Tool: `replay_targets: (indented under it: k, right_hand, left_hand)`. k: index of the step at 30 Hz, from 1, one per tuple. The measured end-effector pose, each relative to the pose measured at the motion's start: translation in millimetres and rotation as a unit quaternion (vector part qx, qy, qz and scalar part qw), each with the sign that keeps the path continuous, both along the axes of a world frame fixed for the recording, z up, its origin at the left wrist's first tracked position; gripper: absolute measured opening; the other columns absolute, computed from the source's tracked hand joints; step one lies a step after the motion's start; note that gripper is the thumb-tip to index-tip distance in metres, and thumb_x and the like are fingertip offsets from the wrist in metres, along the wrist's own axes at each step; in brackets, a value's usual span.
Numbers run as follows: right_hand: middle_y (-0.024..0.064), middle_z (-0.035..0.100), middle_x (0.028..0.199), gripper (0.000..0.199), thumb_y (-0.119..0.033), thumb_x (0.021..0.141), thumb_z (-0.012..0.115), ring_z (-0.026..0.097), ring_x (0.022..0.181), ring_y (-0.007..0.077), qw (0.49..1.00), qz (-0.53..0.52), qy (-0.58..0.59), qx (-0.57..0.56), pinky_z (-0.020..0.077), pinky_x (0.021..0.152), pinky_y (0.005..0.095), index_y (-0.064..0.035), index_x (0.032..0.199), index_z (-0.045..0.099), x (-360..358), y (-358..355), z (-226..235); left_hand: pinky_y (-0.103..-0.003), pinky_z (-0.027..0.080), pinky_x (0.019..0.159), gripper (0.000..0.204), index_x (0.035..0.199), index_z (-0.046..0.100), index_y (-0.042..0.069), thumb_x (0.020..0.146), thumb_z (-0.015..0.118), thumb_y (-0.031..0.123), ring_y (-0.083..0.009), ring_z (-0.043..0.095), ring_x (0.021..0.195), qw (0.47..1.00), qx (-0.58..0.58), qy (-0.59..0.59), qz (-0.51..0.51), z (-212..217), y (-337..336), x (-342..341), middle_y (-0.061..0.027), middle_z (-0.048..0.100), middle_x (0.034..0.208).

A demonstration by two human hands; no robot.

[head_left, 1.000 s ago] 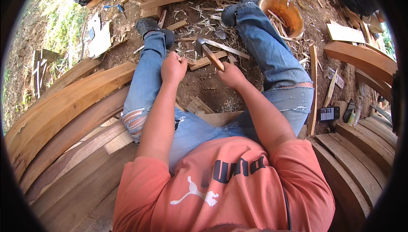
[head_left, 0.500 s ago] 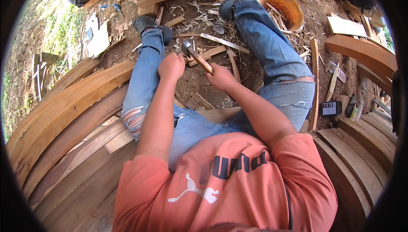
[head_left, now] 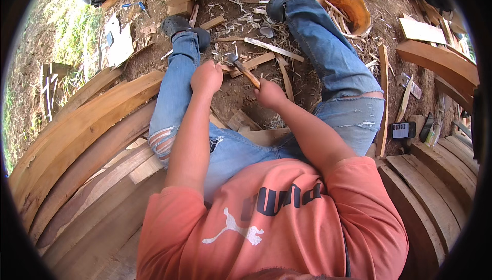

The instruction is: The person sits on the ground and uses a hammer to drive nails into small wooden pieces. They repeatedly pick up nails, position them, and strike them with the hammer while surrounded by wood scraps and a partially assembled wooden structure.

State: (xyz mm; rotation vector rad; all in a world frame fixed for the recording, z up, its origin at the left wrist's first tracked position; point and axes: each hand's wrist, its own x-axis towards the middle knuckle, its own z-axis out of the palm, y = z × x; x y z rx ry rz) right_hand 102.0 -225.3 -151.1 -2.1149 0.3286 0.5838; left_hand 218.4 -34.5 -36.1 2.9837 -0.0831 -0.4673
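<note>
Hammer (head_left: 247, 74) and hands fill the middle of the head view, above bare soil (head_left: 233, 99) between the person's parted legs. The right hand (head_left: 270, 95) has its fingers wrapped round the lower part of the wooden handle, which slants up and leftward so that the metal head sits just beside the left hand (head_left: 207, 78). That hand is clenched, its fingers curled inward; whether they pinch something small I cannot tell. A small piece of wood (head_left: 226, 67) shows right beside its knuckles, and whether it touches them is unclear.

Beyond the hammer, a wooden strip (head_left: 260, 60) and a paler strip (head_left: 274, 49) lie loose among shavings. The left jeans leg (head_left: 183, 67) is close behind the left hand, and an orange bucket (head_left: 365, 19) stands by the right leg.

The chief hazard, as I judge it, is a struck knuckle: the metal head is so near the left hand that a slightly crooked swing could catch it. A blow on loose wood over uneven soil might also glance or kick the piece aside, perhaps toward the left shin.
</note>
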Motion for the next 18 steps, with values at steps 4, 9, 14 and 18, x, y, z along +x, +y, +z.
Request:
replay_targets:
  k: [4, 9, 14, 18]
  right_hand:
    - [0.0258, 0.077, 0.103, 0.038, -0.038, 0.103, 0.072, 0.074, 0.1, 0.0466, 1.0, -0.014, -0.018, 0.0, 0.0576, 0.088, 0.0554, -0.0024, 0.115, 0.071, 8.9, -7.4, -11.2]
    - [0.0263, 0.077, 0.101, 0.037, -0.039, 0.103, 0.073, 0.073, 0.099, 0.0474, 0.994, -0.033, -0.076, 0.067, 0.057, 0.088, 0.0561, -0.0035, 0.113, 0.07, 13.9, -2.8, 45.0]
    - [0.0255, 0.077, 0.111, 0.036, -0.034, 0.102, 0.069, 0.074, 0.106, 0.0464, 0.999, 0.014, -0.026, 0.036, 0.0574, 0.095, 0.0566, -0.0036, 0.12, 0.07, 13.1, 4.3, 25.4]
    - [0.0255, 0.077, 0.109, 0.033, -0.032, 0.101, 0.068, 0.074, 0.105, 0.046, 0.999, 0.026, -0.027, 0.016, 0.0577, 0.094, 0.0565, -0.0037, 0.118, 0.071, 13.1, 4.5, 44.0]
  left_hand:
    - [-0.059, 0.058, 0.089, 0.039, 0.104, 0.074, 0.003, 0.109, 0.056, 0.038, -0.0466, 0.074, 0.102, 1.0, 0.011, 0.0, -0.005, -0.3, -2.0, -1.2, -0.0239, 0.079, 0.104]
    - [-0.059, 0.058, 0.089, 0.038, 0.106, 0.073, 0.004, 0.109, 0.057, 0.039, -0.0457, 0.074, 0.104, 1.0, 0.011, 0.0, -0.013, -5.1, 1.1, 0.1, -0.0235, 0.079, 0.105]
    - [-0.058, 0.058, 0.09, 0.037, 0.107, 0.073, 0.004, 0.108, 0.058, 0.038, -0.0454, 0.074, 0.105, 1.0, 0.017, 0.004, -0.013, -8.7, 13.2, 4.2, -0.0236, 0.078, 0.107]
    - [-0.058, 0.058, 0.09, 0.036, 0.108, 0.073, 0.005, 0.108, 0.058, 0.037, -0.0455, 0.074, 0.105, 0.999, 0.024, 0.014, -0.017, -4.2, 14.3, 5.7, -0.0238, 0.078, 0.106]
